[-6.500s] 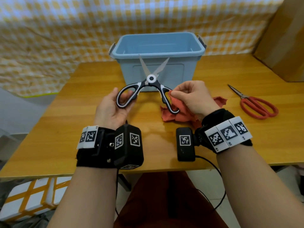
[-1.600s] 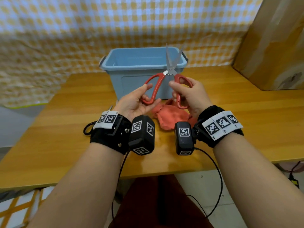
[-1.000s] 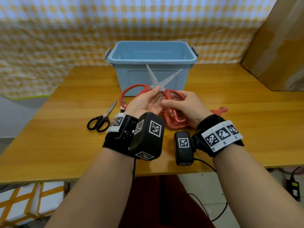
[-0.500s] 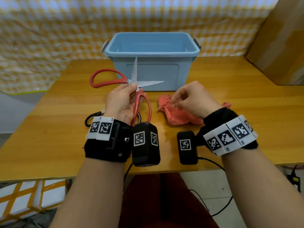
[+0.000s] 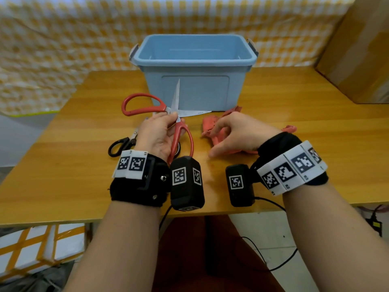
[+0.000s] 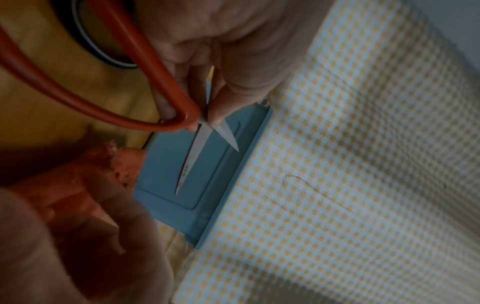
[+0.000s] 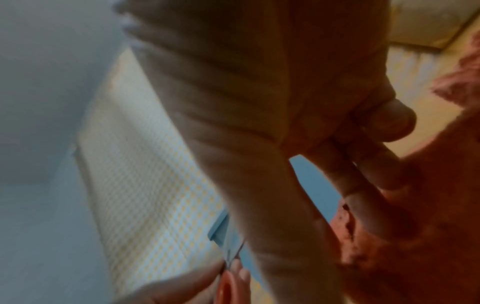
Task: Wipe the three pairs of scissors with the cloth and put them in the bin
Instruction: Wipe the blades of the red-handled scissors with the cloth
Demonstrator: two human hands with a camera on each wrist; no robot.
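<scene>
The bin (image 5: 195, 89), at twelve o'clock on the table (image 5: 294, 127), shows nothing inside, so by my reading all three pairs remain. The left hand (image 5: 160, 133) pinches the red scissors (image 5: 179, 131) at the pivot, blades spread wide; the right hand (image 5: 237, 131) gathers the cloth (image 5: 210, 125) (fingers curled into it). The black scissors (image 5: 122, 144) lie at nine o'clock; a third pair is barely visible.
</scene>
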